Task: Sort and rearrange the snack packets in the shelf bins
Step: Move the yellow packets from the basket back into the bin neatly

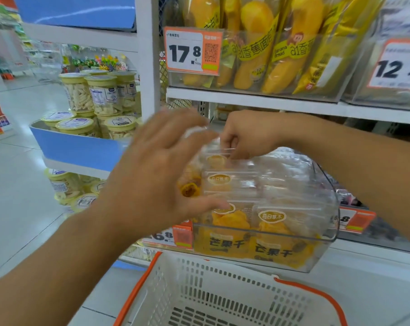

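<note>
The packets (pixel 232 222) are clear with orange dried fruit inside and stand in rows in a clear bin (pixel 326 234) on the shelf. The left hand (pixel 156 170), blurred, hovers spread with straight fingers at the bin's left side. The right hand (pixel 244 135) pinches a rear packet's top edge. A white basket (pixel 222 292) sits below.

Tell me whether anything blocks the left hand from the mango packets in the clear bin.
Nothing visible does. The left hand hovers open at the clear bin's left side, right over the mango packets. The right hand pinches a packet further back, not between them.
</note>
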`<move>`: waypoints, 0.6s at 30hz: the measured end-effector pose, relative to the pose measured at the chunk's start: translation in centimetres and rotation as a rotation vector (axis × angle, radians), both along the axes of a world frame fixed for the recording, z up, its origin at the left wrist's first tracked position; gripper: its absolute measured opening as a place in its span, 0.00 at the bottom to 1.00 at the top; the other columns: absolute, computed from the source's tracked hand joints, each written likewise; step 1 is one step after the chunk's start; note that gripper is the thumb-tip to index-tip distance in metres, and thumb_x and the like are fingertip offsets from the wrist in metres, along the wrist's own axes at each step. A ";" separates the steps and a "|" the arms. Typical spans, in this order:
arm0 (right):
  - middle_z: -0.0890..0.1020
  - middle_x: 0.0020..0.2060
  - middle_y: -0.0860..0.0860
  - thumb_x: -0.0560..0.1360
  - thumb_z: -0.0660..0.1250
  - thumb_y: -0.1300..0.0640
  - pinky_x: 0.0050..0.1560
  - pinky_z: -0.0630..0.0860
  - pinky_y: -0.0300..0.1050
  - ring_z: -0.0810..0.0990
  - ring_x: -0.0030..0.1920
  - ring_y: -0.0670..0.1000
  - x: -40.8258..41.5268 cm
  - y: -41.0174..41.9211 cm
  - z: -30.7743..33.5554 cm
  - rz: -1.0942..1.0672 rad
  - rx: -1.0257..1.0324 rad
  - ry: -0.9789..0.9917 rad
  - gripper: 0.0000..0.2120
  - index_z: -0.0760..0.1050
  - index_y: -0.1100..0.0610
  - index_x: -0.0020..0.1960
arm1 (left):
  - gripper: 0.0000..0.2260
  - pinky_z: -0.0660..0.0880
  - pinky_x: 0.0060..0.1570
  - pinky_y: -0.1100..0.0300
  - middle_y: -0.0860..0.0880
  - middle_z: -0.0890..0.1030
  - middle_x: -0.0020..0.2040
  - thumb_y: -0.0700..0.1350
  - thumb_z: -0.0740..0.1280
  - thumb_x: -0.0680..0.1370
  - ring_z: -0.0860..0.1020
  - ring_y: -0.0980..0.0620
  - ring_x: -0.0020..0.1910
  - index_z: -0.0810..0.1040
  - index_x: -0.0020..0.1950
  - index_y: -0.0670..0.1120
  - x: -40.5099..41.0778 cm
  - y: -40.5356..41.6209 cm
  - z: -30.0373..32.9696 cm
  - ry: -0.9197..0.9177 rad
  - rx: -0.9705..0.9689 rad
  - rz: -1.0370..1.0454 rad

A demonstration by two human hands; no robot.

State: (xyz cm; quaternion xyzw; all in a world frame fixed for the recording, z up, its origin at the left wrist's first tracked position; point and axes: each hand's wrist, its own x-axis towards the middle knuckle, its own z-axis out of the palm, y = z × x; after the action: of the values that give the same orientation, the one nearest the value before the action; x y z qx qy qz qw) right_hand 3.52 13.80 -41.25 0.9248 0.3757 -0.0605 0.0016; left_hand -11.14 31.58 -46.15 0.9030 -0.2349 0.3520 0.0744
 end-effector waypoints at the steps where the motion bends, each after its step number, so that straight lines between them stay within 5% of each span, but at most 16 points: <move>1: 0.77 0.25 0.44 0.73 0.70 0.61 0.33 0.73 0.41 0.73 0.28 0.42 0.4 0.0 0.1 -0.031 -0.020 0.031 0.09 0.81 0.54 0.35 | 0.42 0.65 0.72 0.47 0.47 0.74 0.68 0.71 0.72 0.65 0.70 0.45 0.70 0.74 0.70 0.46 0.0 -1.0 -0.5 0.043 0.097 -0.009; 4: 0.77 0.24 0.42 0.73 0.64 0.68 0.33 0.78 0.42 0.78 0.31 0.46 1.1 0.1 0.2 -0.114 -0.025 0.166 0.14 0.82 0.54 0.36 | 0.47 0.63 0.69 0.54 0.47 0.71 0.73 0.71 0.74 0.62 0.69 0.46 0.72 0.69 0.74 0.46 0.3 -3.4 -2.4 0.170 0.313 0.098; 9: 0.77 0.25 0.48 0.77 0.64 0.70 0.37 0.81 0.46 0.77 0.29 0.48 1.9 0.0 0.2 -0.124 -0.020 0.368 0.21 0.81 0.53 0.30 | 0.47 0.54 0.74 0.59 0.51 0.43 0.81 0.67 0.70 0.70 0.44 0.50 0.80 0.49 0.79 0.52 0.9 -4.0 -2.8 0.317 0.272 0.142; 14: 0.78 0.29 0.45 0.79 0.65 0.66 0.33 0.79 0.40 0.76 0.31 0.46 2.6 0.6 -0.4 -0.082 0.007 0.322 0.20 0.82 0.49 0.34 | 0.45 0.66 0.69 0.57 0.52 0.50 0.80 0.66 0.73 0.67 0.49 0.51 0.79 0.56 0.77 0.54 1.2 -3.8 -2.7 0.336 0.251 0.106; 18: 0.77 0.36 0.51 0.75 0.59 0.72 0.34 0.74 0.43 0.77 0.37 0.53 1.9 2.1 -3.0 -0.083 -0.328 0.160 0.19 0.74 0.50 0.35 | 0.43 0.75 0.58 0.54 0.55 0.63 0.75 0.64 0.76 0.65 0.63 0.52 0.73 0.63 0.75 0.54 1.7 -3.3 -3.1 0.322 0.218 0.038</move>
State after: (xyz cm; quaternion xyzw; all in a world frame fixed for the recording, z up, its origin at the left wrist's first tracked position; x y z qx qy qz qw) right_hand 5.37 15.93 -44.26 0.9190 0.3212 -0.1946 0.1200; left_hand -9.41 28.30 -49.24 0.9546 -0.2394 0.1770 0.0060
